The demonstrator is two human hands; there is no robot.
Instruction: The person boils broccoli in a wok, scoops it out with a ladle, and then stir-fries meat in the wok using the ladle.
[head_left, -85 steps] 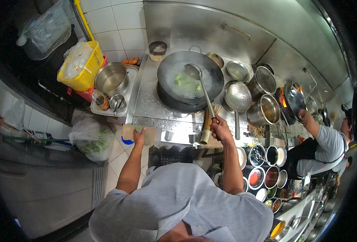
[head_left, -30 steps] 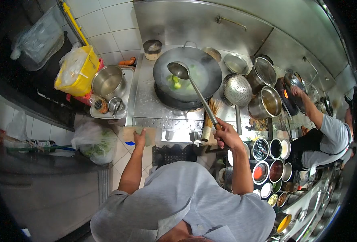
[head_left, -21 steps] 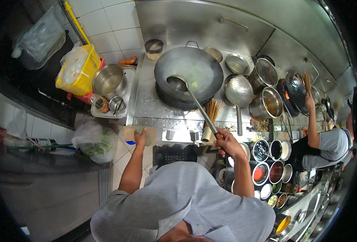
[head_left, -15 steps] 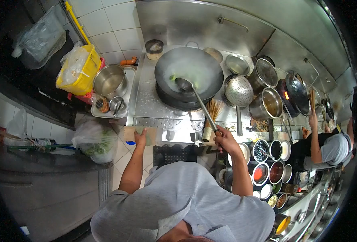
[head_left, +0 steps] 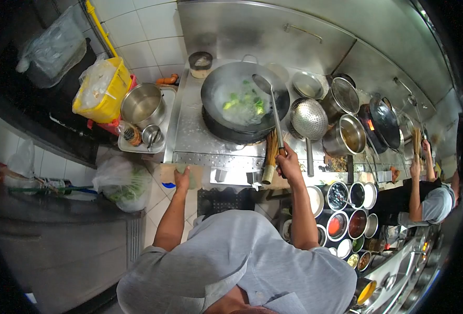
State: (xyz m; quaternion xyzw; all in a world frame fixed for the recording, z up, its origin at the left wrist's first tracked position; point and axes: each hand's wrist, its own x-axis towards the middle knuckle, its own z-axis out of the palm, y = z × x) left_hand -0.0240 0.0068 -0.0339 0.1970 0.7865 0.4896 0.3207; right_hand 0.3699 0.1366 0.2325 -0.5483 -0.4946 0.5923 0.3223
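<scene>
The person's two arms reach forward from the torso [head_left: 236, 246], well apart from each other, both bare below short grey sleeves. The right forearm [head_left: 303, 214] runs forward and slightly inward, and its right hand [head_left: 289, 163] is closed in a grip, fingers curled. The left forearm [head_left: 169, 221] angles a little inward too, ending in the left hand [head_left: 182, 179], held lower and nearer the body, thumb on the inner side; its fingers are too small to read clearly.
</scene>
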